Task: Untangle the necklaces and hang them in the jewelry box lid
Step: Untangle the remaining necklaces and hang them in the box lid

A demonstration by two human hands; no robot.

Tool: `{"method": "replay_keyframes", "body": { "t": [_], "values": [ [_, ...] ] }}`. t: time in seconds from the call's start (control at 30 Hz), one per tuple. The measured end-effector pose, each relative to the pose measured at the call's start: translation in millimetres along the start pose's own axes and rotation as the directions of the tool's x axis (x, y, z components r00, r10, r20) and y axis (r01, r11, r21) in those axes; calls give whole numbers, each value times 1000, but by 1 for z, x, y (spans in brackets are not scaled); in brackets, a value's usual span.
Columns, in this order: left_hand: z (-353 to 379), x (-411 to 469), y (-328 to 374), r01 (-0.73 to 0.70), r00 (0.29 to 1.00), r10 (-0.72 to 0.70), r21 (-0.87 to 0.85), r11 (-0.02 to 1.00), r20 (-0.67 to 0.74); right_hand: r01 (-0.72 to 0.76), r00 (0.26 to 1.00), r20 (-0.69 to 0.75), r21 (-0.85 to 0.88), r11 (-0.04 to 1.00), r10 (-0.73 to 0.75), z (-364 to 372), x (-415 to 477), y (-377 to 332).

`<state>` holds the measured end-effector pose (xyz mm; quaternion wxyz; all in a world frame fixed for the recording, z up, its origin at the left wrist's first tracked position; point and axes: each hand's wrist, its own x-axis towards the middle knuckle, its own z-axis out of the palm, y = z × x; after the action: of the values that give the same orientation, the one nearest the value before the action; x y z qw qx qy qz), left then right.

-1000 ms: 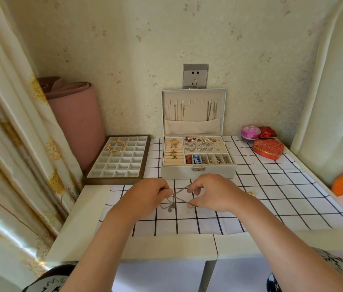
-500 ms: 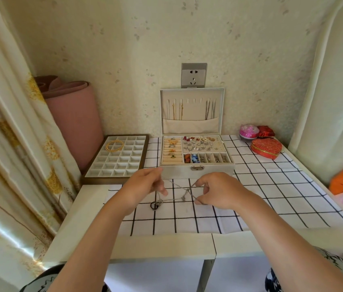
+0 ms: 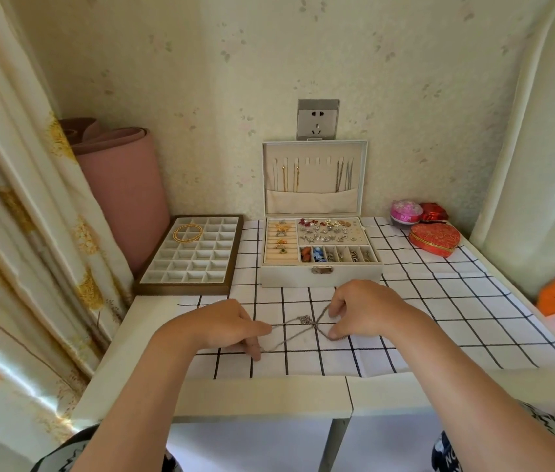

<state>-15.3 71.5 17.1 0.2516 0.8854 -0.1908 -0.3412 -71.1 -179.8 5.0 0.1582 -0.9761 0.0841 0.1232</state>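
Above the desk (image 3: 262, 393), head view: tangled silver necklaces (image 3: 306, 322) are held stretched and crossed. Strands are pinched by curled fingers of the left hand (image 3: 221, 325) and right hand (image 3: 368, 308), near the open jewelry box (image 3: 320, 279); chains are hung in its lid (image 3: 315, 202).

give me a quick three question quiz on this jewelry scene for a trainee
1. True or false: the left hand and the right hand both pinch the silver necklace chains over the checked cloth.
2. Fill in: the jewelry box lid stands ____, with other necklaces hanging inside.
3. The gold bangles lie: A in the divided tray, B in the jewelry box lid, C on the checked cloth.
Key: 1 true; 2 open; 3 A.
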Motion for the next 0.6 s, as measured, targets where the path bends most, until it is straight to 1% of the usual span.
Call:
{"method": "replay_keyframes", "body": {
  "t": [0.1,0.2,0.27,0.3,0.37,0.4,0.5,0.6],
  "values": [
    [1,2,1,-14,1000,14,27,1000,-4,6,1000,16,-15,1000,-6,0,2,1],
    [3,6,4,-56,997,60,65,996,-53,53,998,-14,-60,997,-54,-1,0,-2],
    [7,12,6,-84,981,104,126,988,-164,126,989,-58,-117,985,-134,0,0,-4],
    [11,16,8,-104,961,143,169,980,-237,163,981,-83,-124,979,-174,2,1,-5],
    [20,25,16,-130,909,219,259,957,-355,224,963,-133,-97,970,-236,6,3,-8],
    [26,30,18,-129,890,242,297,946,-386,252,953,-148,-88,964,-263,9,4,-9],
    [38,44,21,-106,867,268,371,923,-419,304,935,-158,-106,947,-318,16,8,-14],
    [41,54,19,-124,864,304,417,900,-401,305,933,-177,-66,950,-312,20,9,-15]
  ]
}}
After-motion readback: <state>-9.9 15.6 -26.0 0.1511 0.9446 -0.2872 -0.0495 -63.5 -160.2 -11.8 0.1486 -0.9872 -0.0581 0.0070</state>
